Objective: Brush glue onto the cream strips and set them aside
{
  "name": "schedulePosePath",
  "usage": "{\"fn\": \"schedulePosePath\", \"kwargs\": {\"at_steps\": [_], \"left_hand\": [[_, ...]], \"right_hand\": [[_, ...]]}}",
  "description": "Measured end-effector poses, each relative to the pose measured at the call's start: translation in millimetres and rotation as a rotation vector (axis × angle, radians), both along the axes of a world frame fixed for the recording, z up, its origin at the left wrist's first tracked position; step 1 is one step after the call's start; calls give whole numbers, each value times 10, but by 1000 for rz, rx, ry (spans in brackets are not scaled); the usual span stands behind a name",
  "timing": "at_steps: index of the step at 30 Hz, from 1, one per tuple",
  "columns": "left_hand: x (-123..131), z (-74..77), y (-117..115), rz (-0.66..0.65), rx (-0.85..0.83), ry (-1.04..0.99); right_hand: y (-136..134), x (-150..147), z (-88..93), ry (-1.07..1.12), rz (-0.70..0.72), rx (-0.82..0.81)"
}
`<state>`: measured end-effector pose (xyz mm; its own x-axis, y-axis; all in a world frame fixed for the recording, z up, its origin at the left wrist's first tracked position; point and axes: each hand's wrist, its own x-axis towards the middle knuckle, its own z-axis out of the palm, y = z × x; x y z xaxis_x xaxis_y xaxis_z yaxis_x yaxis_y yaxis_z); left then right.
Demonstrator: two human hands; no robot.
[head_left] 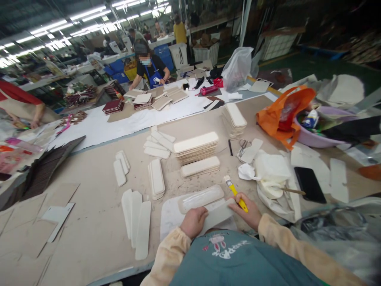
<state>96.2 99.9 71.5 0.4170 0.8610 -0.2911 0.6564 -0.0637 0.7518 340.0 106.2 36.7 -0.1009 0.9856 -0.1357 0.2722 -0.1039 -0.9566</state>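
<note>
One head-worn camera is looking forward and down from above the near edge of the table (95, 174). It is framing the left hand (193, 222) and right hand (249, 210) at close range, and ceiling lights (48, 26) well beyond the table.

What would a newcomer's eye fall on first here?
Probably the bright orange bag at right, beside the lilac basin. Next, the yellow-handled brush in the right hand, below centre, with the left hand on a pale strip. A stack of rounded pieces stands at the picture's centre.
</note>
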Motion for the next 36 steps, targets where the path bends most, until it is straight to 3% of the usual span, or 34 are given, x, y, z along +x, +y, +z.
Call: {"fn": "schedulePosePath", "kwargs": {"at_steps": [4,10,13,16,25,36], "left_hand": [[-31,-165,-65,144,-175,-60],[-328,-364,-417,645,-639,-393],[-412,-454,-431,860,-532,-412],[-515,-585,-279,971,-347,-283],[-793,-965,167,977,-189,44],[-848,-1020,258,825,-238,171]], "right_hand": [[-27,205,-154,-183,-34,57],[35,327,-362,-264,-41,33],[124,247,-427,-277,-22,53],[232,110,-476,-291,-37,75],[478,-255,-645,-463,-88,58],[625,-380,-735,-565,-122,0]]}}
